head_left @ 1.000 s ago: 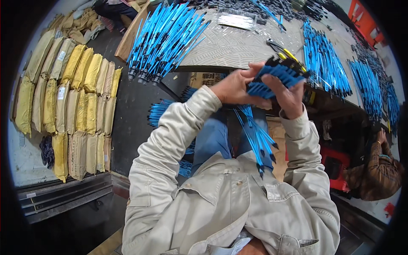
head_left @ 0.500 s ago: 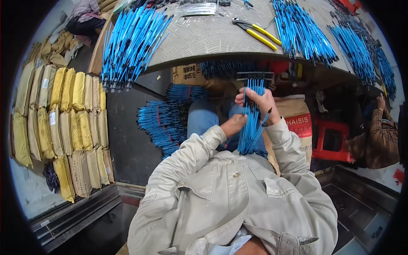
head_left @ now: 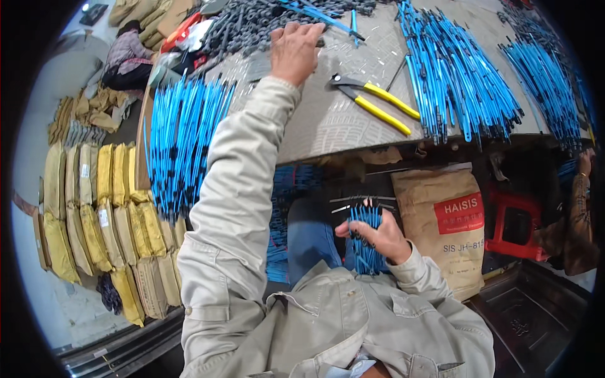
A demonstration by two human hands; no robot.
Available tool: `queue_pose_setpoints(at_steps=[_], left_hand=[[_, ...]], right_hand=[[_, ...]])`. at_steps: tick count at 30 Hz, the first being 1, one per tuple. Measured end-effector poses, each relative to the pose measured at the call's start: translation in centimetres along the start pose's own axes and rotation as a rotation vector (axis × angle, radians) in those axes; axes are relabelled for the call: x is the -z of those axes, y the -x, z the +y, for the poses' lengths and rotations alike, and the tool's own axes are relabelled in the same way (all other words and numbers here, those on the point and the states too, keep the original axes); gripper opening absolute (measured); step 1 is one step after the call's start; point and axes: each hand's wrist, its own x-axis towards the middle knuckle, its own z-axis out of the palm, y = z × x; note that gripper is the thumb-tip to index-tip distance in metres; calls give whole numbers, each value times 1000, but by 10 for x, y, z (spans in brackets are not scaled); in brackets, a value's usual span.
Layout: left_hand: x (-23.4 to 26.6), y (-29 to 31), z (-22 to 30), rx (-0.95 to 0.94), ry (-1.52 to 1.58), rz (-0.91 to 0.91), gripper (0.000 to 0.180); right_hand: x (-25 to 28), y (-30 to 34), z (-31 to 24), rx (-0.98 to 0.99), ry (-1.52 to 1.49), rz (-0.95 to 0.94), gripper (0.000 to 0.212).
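Observation:
My right hand is closed round a bundle of thin blue rods with dark ends, held upright above my lap. Stretched far over the table, my left hand has its fingers extended at the near edge of a heap of small dark grey parts. I see nothing in it, though its palm side is hidden. A few loose blue rods lie just beyond its fingertips. To its right, pliers with yellow handles rest on the table.
Piles of blue rods lie at the table's left edge and right side. Below stand a brown paper sack and a red plastic stool. Yellow and tan packages are stacked at left. Another person sits at the far left.
My left hand has left the bundle and reached forward onto the table. My right hand still holds the bundle, now lower in the view. The view has tilted, showing more of the table.

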Motion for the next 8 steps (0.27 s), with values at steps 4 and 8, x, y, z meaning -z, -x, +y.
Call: queue_pose_setpoints(at_steps=[4, 8], left_hand=[[-26, -26, -20, 4, -348, -375, 41], [-28, -29, -27, -60, -349, -362, 38]], right_hand=[[8, -7, -6, 18, 75, -33, 20], [9, -9, -5, 29, 113, -67, 23]])
